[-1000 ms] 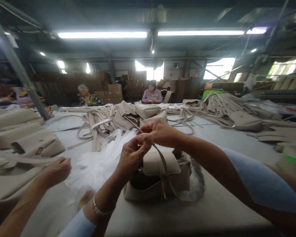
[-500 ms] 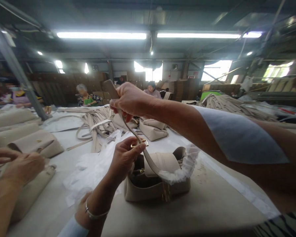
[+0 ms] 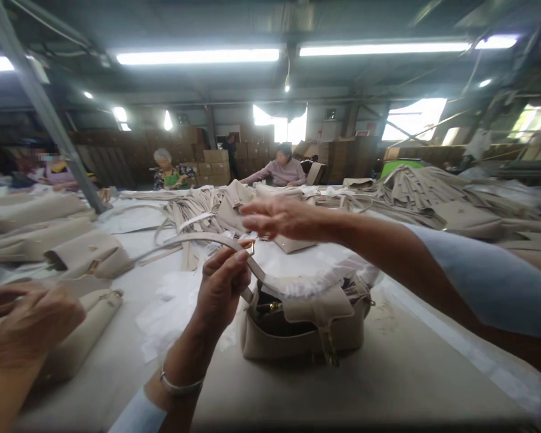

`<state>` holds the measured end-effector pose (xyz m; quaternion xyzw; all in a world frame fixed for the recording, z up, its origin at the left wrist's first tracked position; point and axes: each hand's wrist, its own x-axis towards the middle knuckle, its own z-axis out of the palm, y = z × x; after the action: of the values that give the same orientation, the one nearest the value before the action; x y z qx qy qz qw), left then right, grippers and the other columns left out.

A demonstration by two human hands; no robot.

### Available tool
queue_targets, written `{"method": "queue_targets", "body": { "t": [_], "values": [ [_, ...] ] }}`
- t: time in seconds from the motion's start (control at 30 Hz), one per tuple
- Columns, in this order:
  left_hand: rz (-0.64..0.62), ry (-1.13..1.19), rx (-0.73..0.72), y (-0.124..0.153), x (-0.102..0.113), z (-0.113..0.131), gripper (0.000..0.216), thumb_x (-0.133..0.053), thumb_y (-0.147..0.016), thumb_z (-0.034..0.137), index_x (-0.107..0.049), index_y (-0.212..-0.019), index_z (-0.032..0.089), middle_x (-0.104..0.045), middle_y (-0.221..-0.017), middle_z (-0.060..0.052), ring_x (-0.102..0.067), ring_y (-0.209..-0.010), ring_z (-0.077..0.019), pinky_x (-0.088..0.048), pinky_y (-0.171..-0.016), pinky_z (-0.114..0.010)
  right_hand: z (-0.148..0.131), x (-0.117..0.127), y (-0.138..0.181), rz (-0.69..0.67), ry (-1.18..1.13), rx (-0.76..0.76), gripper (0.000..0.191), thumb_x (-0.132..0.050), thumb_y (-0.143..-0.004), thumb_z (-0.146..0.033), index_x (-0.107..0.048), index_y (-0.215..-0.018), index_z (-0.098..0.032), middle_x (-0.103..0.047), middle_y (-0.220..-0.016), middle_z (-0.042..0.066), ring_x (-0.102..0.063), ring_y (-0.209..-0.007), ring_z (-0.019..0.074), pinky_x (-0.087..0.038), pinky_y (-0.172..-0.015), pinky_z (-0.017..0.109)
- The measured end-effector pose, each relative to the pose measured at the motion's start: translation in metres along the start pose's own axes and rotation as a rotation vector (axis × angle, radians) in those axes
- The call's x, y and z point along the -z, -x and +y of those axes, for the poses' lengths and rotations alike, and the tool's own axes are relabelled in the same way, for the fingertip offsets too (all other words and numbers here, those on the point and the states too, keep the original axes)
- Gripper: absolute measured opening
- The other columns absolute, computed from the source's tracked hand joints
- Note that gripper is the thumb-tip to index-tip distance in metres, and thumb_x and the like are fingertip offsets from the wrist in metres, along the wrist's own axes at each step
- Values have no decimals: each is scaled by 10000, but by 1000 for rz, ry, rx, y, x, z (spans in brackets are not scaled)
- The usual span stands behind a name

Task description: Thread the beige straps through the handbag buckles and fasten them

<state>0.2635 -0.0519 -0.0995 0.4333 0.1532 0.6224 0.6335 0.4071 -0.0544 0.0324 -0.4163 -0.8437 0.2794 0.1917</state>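
Note:
My left hand (image 3: 223, 282) pinches a beige strap (image 3: 193, 236) at its gold buckle (image 3: 252, 248). From that hand the strap's loose end arcs out to the left, and its other part runs down to a beige handbag (image 3: 275, 340). Above and right of the buckle is my right hand (image 3: 277, 215), blurred, with fingers stretched out and nothing visible in them. The handbag stands upright on the table with its top open, showing a dark inside and a gold zip. White wrapping (image 3: 315, 281) covers the strap over the bag's flap (image 3: 318, 307).
Another person's hands (image 3: 36, 319) work on a beige bag (image 3: 85, 337) at the left. Crumpled white wrapping (image 3: 166, 313) lies beside my left forearm. Piles of straps (image 3: 419, 192) and more bags cover the table's far side. A slanted metal post (image 3: 63, 132) rises at the left.
My right hand has let go of the strap end and moved right and down. The strap end has swung out to the left. The bag's flap now hangs over its front.

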Motion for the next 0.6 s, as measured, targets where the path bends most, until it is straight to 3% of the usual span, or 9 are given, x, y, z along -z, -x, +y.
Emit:
{"method": "queue_targets", "body": {
  "t": [0.07, 0.13, 0.23, 0.3, 0.37, 0.6],
  "values": [
    [15, 25, 2, -1, -3, -1, 180, -719, -722, 257, -695, -852, 136, -290, -446, 89, -242, -392, -29, -199, -389, -166, 24, -10, 20, -195, 2, -28, 548, -512, -906, -465, -425, -1329, -127, -582, -1141, 117, -572, -880, 163, -445, -689, 236],
    [33, 44, 26, -2, -7, -4, 202, -733, -705, 267, -688, -854, 138, -316, -458, 85, -263, -404, -30, -220, -397, -161, 36, -23, 35, -259, 77, -92, 508, -566, -876, -442, -470, -1268, -133, -616, -1031, 82, -566, -826, 151, -411, -663, 226],
    [32, 83, 23, -4, -9, -10, 227, -719, -722, 295, -678, -887, 145, -302, -469, 87, -241, -416, -34, -227, -413, -167, 37, -34, 49, -194, 268, -148, 282, -562, -868, -414, -586, -923, -139, -591, -779, 26, -505, -666, 125, -329, -561, 223],
    [-5, 99, -12, -5, -7, -14, 236, -696, -747, 309, -673, -923, 153, -289, -467, 88, -221, -421, -39, -229, -426, -180, 34, -31, 57, -97, 377, -175, 294, -563, -850, -442, -555, -789, -155, -560, -710, 11, -471, -627, 121, -288, -536, 230],
    [-56, 94, -30, -5, -4, -17, 250, -677, -766, 309, -667, -970, 164, -291, -472, 86, -226, -430, -45, -243, -447, -193, 34, -23, 68, -29, 446, -229, 298, -584, -821, -458, -537, -760, -170, -561, -698, 5, -474, -624, 126, -270, -531, 235],
    [-148, 22, -4, -6, -8, -26, 279, -679, -761, 299, -670, -1015, 183, -329, -477, 77, -267, -441, -51, -255, -477, -203, 48, -1, 118, 5, 650, -368, 200, -597, -814, -382, -545, -780, -192, -614, -734, 21, -534, -619, 158, -259, -538, 250]
  ]
}}
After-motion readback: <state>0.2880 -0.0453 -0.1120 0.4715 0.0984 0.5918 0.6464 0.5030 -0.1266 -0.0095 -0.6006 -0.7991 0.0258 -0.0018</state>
